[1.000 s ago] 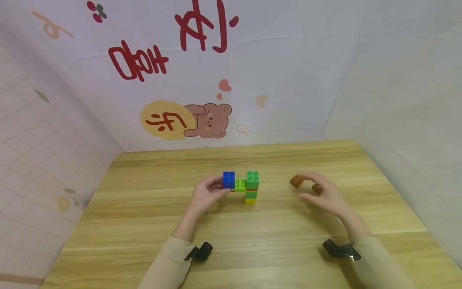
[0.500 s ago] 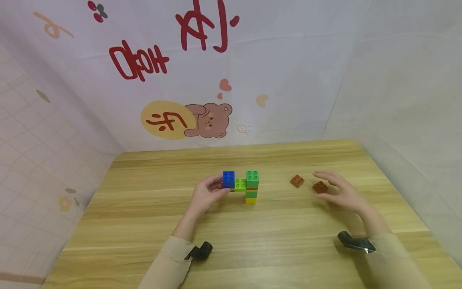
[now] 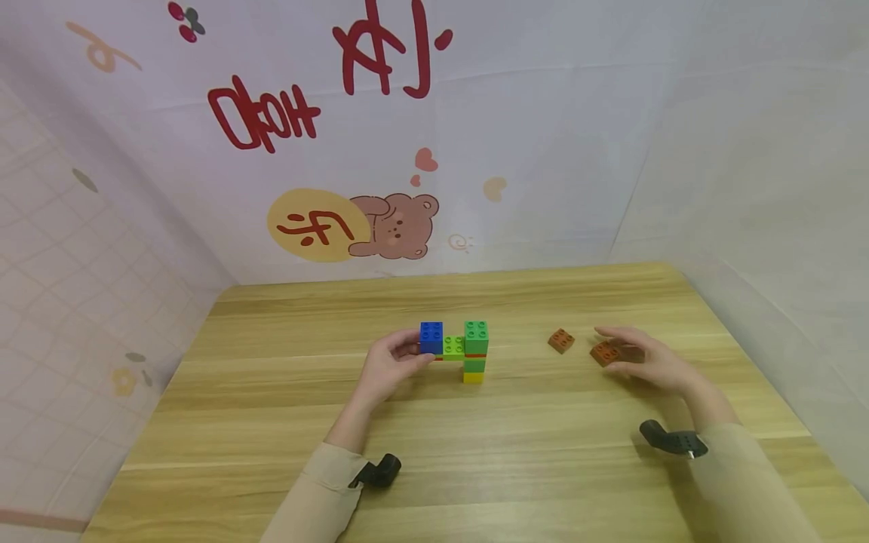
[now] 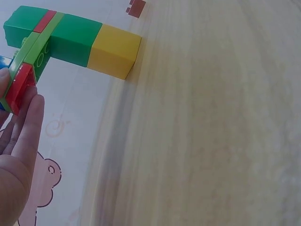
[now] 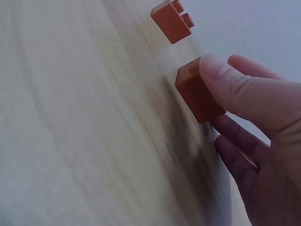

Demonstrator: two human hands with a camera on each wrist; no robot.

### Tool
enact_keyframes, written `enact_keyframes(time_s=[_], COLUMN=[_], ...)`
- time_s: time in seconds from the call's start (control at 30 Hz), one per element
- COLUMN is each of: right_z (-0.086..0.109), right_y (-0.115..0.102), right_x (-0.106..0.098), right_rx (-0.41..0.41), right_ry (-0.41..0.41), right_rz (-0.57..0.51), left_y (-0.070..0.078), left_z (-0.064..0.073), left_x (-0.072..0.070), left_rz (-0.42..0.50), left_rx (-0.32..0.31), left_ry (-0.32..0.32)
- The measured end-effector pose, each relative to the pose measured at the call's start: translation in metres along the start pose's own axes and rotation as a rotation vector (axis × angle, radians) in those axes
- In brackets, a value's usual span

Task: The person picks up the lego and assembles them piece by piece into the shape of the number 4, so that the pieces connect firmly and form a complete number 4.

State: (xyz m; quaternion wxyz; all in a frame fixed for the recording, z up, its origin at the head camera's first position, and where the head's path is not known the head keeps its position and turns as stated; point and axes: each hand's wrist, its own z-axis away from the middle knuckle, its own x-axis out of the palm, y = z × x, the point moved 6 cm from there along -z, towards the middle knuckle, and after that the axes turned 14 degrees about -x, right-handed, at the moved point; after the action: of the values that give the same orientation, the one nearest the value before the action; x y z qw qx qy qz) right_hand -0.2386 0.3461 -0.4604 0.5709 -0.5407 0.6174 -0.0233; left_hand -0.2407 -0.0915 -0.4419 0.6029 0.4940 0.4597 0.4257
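My left hand [image 3: 390, 367] pinches the left end of a toy building-brick structure, thumb in front of the blue brick [image 3: 431, 337]. Lime green bricks [image 3: 452, 346] bridge from there to a right-hand column with a green brick [image 3: 476, 336] on top and a yellow brick [image 4: 115, 50] at its foot. Red pieces [image 4: 21, 87] show beneath the held end in the left wrist view. My right hand [image 3: 655, 364] is around a brown brick [image 3: 605, 353] on the table, thumb at its near edge and forefinger beyond its far side. In the right wrist view the thumb overlaps this brick [image 5: 200, 94].
A second brown brick [image 3: 561, 340] lies studs up on the wooden table [image 3: 529, 467], left of the right hand. White printed cloth [image 3: 543, 136] hangs behind the table and along its sides. Both wrists carry black camera mounts [image 3: 672, 440].
My right hand has moved right, away from the left brown brick, and settled lower around the right one. The left hand and the structure have stayed in place.
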Motion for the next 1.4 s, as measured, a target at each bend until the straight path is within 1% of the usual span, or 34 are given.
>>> enact_keyframes(time_s=[0.13,0.2,0.47,0.57,0.7,0.83,0.97,1.4], right_z=[-0.001,-0.001,0.005,0.007,0.008,0.007,0.002,-0.030], right_y=[0.001,0.002,0.009,0.010,0.009,0.005,-0.002,-0.029], right_x=[0.000,0.000,0.000,0.000,0.002,0.005,0.010,0.027], right_rx=[-0.027,-0.028,0.106,0.132,0.127,0.117,0.106,0.011], right_ry=[-0.001,0.002,-0.003,0.023,0.072,0.110,0.127,0.179], right_rz=[0.025,0.035,0.122,0.141,0.142,0.127,0.103,-0.051], left_y=[0.000,0.000,0.002,0.002,0.001,0.001,0.000,-0.001], left_z=[0.000,0.000,0.002,0.002,0.002,0.002,0.001,0.001], left_x=[0.000,0.001,0.001,0.001,0.000,0.000,-0.001,-0.001], left_rz=[0.004,0.005,0.003,0.000,0.003,-0.002,-0.011,0.001], left_rx=[-0.003,-0.001,0.002,0.003,0.005,0.007,0.000,-0.008], left_ry=[0.002,-0.001,0.007,0.009,0.008,0.009,0.014,0.023])
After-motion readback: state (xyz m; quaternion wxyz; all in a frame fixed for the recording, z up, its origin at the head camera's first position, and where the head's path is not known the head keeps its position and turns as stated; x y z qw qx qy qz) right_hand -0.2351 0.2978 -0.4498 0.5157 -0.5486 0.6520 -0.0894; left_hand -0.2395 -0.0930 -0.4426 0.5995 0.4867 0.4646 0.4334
